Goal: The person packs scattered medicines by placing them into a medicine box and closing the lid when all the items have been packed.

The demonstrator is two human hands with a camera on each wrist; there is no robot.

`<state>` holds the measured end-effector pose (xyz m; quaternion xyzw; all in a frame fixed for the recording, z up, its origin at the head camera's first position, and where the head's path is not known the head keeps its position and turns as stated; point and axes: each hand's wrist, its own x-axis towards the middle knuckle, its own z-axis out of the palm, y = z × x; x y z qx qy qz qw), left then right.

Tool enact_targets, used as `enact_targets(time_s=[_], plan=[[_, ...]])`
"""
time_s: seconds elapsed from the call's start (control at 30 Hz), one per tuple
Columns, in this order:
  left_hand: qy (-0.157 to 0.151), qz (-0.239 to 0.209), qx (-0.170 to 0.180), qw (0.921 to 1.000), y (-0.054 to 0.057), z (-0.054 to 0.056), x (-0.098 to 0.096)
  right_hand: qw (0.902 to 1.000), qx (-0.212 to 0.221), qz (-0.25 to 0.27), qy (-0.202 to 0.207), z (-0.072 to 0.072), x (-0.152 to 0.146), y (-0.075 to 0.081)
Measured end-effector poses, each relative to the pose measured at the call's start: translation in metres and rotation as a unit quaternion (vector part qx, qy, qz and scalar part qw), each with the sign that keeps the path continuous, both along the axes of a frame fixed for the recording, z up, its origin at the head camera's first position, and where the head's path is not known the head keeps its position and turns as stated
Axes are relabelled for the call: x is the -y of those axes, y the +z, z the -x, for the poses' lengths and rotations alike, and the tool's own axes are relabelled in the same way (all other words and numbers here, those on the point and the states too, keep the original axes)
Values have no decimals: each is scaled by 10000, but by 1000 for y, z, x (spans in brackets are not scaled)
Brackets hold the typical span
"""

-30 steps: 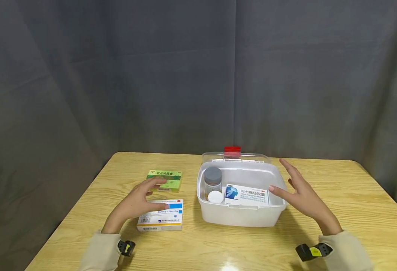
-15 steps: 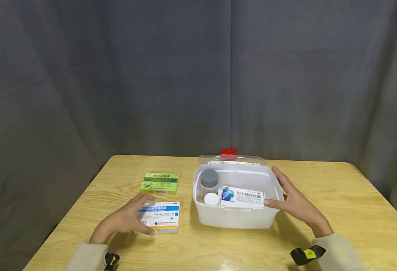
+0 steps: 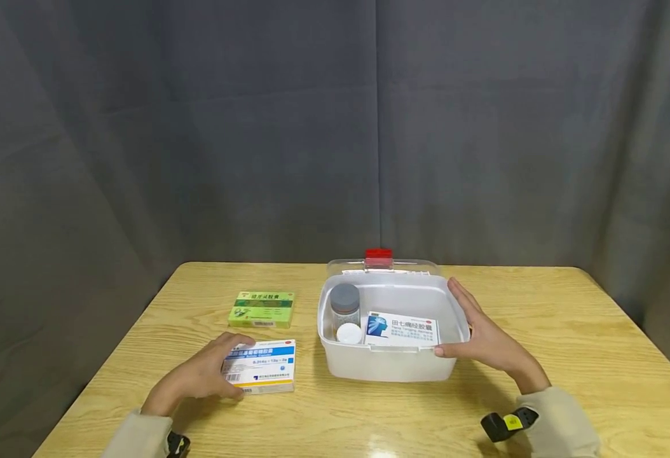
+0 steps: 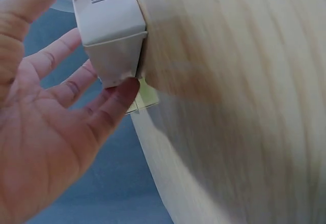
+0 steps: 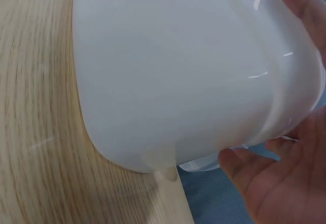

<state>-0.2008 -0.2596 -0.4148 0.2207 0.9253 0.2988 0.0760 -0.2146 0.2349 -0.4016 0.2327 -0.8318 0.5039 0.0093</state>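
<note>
My left hand (image 3: 198, 375) grips the left end of a white-and-blue medicine box (image 3: 272, 366) lying on the table, thumb at its near edge and fingers along the far one. In the left wrist view, the fingers bend around the end of that medicine box (image 4: 114, 25). My right hand (image 3: 495, 343) holds the right end of a white plastic storage box (image 3: 386, 366), with its thumb at the front corner of the rim. The right wrist view shows fingertips against the storage box's wall (image 5: 168, 76). Inside lie a white medicine box (image 3: 408, 331), a grey-capped bottle (image 3: 345, 300) and a white-capped bottle (image 3: 349, 333).
A green medicine box (image 3: 262, 310) lies behind the white-and-blue one, left of the storage box. The clear lid with a red latch (image 3: 378, 256) stands open at the back. A dark curtain (image 3: 278, 140) hangs behind the wooden table (image 3: 541, 305).
My left hand has come down from over the medicine boxes onto the white-and-blue one. My right hand has moved in to the storage box's rim. The view has shifted slightly.
</note>
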Motion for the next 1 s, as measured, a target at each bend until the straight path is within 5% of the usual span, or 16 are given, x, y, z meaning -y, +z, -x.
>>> enact_targets(time_s=[0.2,0.47,0.7,1.0], plan=[[-74,-58,-280,9996,2,3,7,9999,74,107,59,2,3,3],[-176,-750,-261,9967,11,4,13,9998,74,161,71,4,3,3],[-163,-564,-699,9958,22,1,15,9996,107,260,91,-1,1,0],[-175,-1004,-1129,9884,36,-4,17,9997,105,206,49,-3,-1,0]])
